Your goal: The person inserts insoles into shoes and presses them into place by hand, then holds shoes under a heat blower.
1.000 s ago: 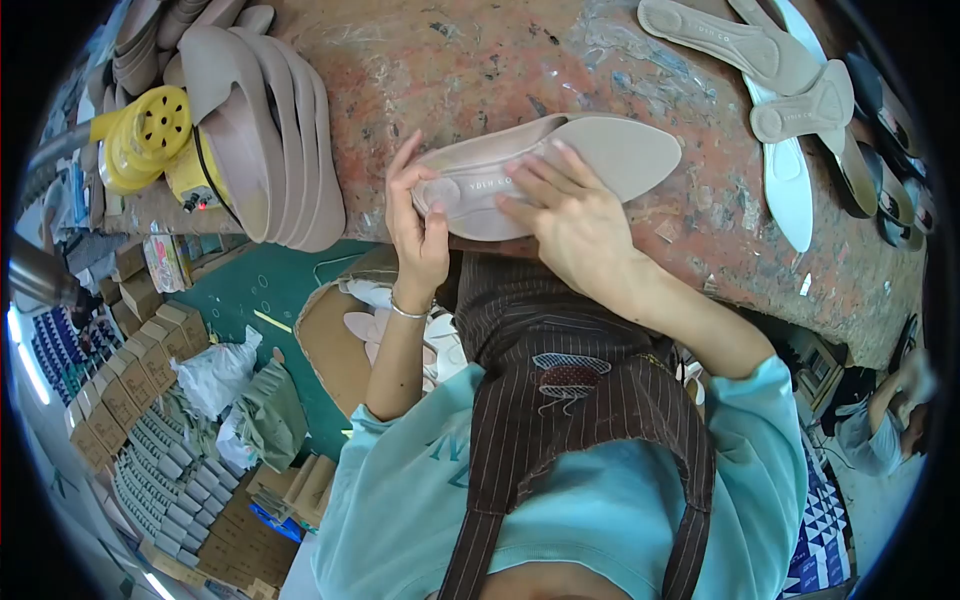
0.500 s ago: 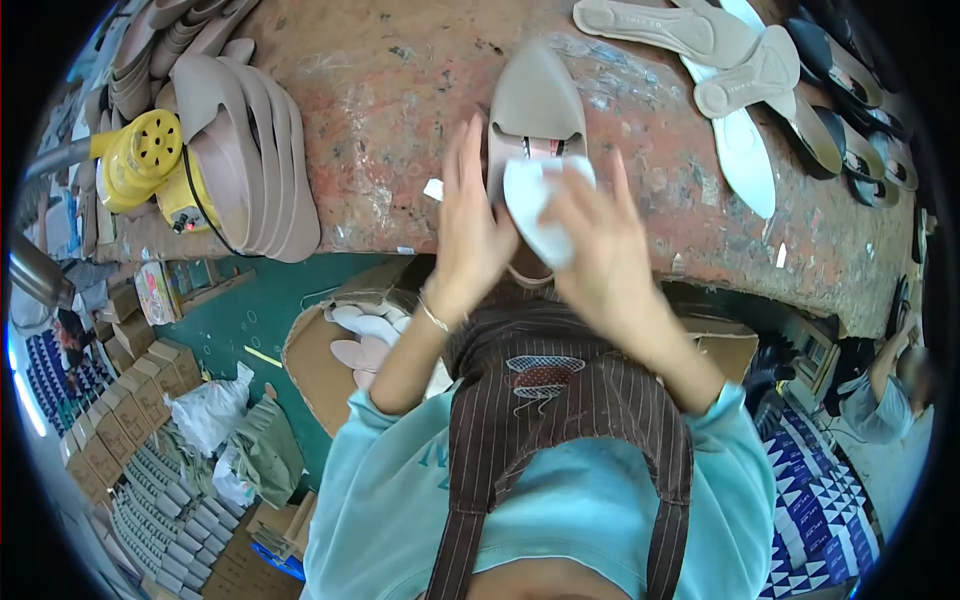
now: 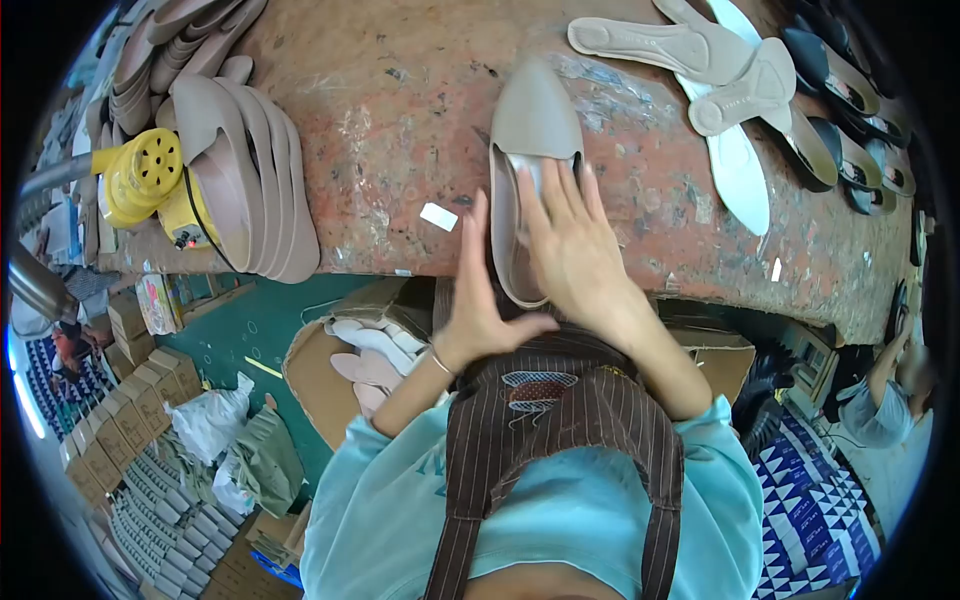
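A beige pointed flat shoe [image 3: 537,112] lies on the worn table, toe facing away from me. My right hand [image 3: 582,255] reaches into its opening, fingers stretched out and the tips at the edge of the upper. Beneath those fingers, part of a white insole pad [image 3: 519,162] shows inside the shoe; the rest is hidden. On the near left, my left hand [image 3: 482,312] is open beside the heel, thumb spread toward it and holding nothing. A small white slip [image 3: 438,216] rests on the table left of the shoe.
Stacked beige shoe uppers [image 3: 270,185] and a yellow device [image 3: 145,170] stand at left. Beige insoles [image 3: 650,45] and black shoes [image 3: 835,75] lie at right. A cardboard box [image 3: 315,365] of pads sits below the table edge. Another person [image 3: 885,395] is at far right.
The white pad has gone from my right hand above the shoe down into its opening. My left hand has moved back from the shoe's side toward the heel.
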A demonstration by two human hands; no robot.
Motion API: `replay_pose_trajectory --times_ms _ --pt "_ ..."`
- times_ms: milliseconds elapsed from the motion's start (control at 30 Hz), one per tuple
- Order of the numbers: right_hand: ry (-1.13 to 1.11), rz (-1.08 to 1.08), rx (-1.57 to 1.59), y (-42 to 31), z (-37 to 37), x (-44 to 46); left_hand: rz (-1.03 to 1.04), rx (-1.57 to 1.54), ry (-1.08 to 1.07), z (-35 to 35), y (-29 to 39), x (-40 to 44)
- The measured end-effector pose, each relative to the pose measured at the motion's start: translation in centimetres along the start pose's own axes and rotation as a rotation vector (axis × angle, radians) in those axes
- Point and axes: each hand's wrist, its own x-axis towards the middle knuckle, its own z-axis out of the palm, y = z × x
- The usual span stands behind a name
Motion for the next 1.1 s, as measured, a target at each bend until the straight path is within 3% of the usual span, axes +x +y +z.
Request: replay_pose_trajectory --times_ms 67,167,200,233,267,333,367,433,533,667,767,833,900,1033,1100 --pt "-0.115 -0.057 -0.102 -0.7 -0.1 -1.2 -0.14 0.195 -0.091 2.1 -1.2 -2.7" --pt "-0.027 0.057 -0.014 0.4 1.7 2.7 -0.035 0.372 0.121 4.2 -2.0 -2.8" --pt "-0.178 0.09 -0.023 0.8 1.2 4.1 -0.028 0.4 0.167 4.6 -2.0 -2.6" --pt "-0.122 0.08 0.002 0.6 1.0 3.8 -0.022 0.429 0.212 5.0 -1.9 -2.4" --pt "-0.06 0.065 0.026 0.2 0.7 3.4 -0.046 0.429 0.206 5.0 -2.2 -2.6" --pt "-0.035 0.031 -0.048 -1.2 0.8 0.6 -0.044 0.752 0.008 4.9 -3.5 -3.8" --pt "-0.134 0.012 -0.068 -1.7 1.6 -0.9 -0.039 0.798 0.015 5.0 -4.2 -3.7" --pt "-0.008 0.074 0.094 -1.4 2.4 1.0 -0.037 0.879 -0.001 5.5 -4.2 -3.8" --pt "-0.569 0.287 0.25 1.2 0.4 7.3 -0.073 0.446 0.212 5.4 -2.5 -2.9" --pt "0.255 0.067 -0.165 -0.1 3.0 5.1 -0.047 0.499 0.191 5.1 -2.0 -2.6" --pt "-0.024 0.068 0.028 3.0 5.5 6.6 -0.054 0.466 0.225 5.7 -2.8 -3.0" --pt "0.025 0.021 0.067 2.6 4.7 6.4 -0.002 0.508 0.268 5.5 -2.3 -2.7" --pt "0.346 -0.024 -0.043 3.2 6.1 7.2 0.059 0.504 0.2 5.1 -2.6 -2.7" --pt "-0.149 -0.095 0.07 4.3 6.5 6.8 0.016 0.522 0.199 3.3 -2.1 -2.3" --pt "-0.347 -0.045 0.386 3.0 -0.1 7.3 -0.049 0.469 0.353 1.3 -3.1 -4.1"
